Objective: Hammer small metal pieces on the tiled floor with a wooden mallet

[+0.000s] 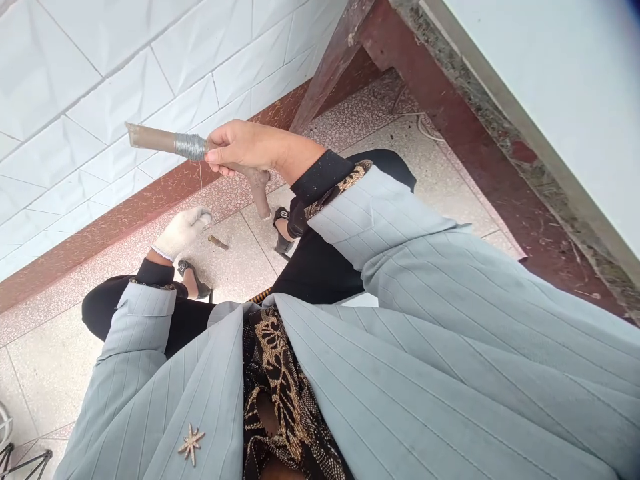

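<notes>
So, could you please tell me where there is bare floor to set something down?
Bare floor shows between the two shoes, and between the right knee and the brownish-red frame, below the pale cord. It looks crowded around the gloved left hand, the short stick beside it, and the wire-wound branch in the right hand.

1. The wall (125,80) rises ahead of us and to our left, behind the floor (237,267).
2. To our right stands the table (565,67); its leg (330,67) is ahead, near the wall.
3. Before us, our right hand (240,148) is around the branch (150,139), which extends past it on both sides.
4. Wire (190,147) circles the branch just left of that hand.
5. Nearer us and farther left is our left hand (183,228), inside a glove (173,237).
6. A twig (218,243) lies on the floor, just right of the glove.
</notes>
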Demonstrator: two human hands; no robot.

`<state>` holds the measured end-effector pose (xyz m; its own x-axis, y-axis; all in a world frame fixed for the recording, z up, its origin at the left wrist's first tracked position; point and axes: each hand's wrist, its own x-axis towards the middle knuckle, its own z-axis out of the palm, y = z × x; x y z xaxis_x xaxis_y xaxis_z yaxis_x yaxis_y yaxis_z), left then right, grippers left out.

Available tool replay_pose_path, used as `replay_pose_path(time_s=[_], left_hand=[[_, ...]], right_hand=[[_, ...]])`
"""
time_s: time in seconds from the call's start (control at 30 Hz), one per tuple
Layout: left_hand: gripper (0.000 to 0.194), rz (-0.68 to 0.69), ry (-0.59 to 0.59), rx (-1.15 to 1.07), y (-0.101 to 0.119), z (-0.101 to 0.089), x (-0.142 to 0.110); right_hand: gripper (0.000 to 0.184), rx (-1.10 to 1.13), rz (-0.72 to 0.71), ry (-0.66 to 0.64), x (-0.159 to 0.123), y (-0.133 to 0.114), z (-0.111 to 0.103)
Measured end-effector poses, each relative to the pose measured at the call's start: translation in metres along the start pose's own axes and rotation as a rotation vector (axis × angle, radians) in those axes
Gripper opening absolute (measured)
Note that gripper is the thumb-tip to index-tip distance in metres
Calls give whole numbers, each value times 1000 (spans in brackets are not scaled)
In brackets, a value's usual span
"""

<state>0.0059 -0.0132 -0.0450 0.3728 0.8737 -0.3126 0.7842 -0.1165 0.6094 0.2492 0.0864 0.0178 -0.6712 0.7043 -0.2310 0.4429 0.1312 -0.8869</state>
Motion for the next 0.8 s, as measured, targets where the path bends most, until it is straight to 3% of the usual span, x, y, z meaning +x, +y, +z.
replay_pose_path(time_s=[0.13,0.2,0.27,0.4,0.5,0.67,0.73,0.8], left_hand=[[34,100,-83,9,6,4,-2],[34,104,-97,49,9,4,-3],[32,101,-105,98,10,3,-4],[30,90,-72,210,9,-4,-6],[29,49,-43,314,5,-11,-8],[32,0,5,321,-7,-16,-7],[30,-6,11,210,-10,-13,-6],[29,-18,39,99,-11,-9,-5]], right_hand=[[17,-322,118,93,9,6,8],[16,-450,179,64,13,8,15],[13,-641,240,-72,15,7,22],[20,-890,360,-510,13,2,33],[18,-799,334,-722,11,0,37],[12,-492,15,-914,12,-1,31],[12,-366,-124,-867,12,1,24],[13,-221,-198,-686,10,2,16]])
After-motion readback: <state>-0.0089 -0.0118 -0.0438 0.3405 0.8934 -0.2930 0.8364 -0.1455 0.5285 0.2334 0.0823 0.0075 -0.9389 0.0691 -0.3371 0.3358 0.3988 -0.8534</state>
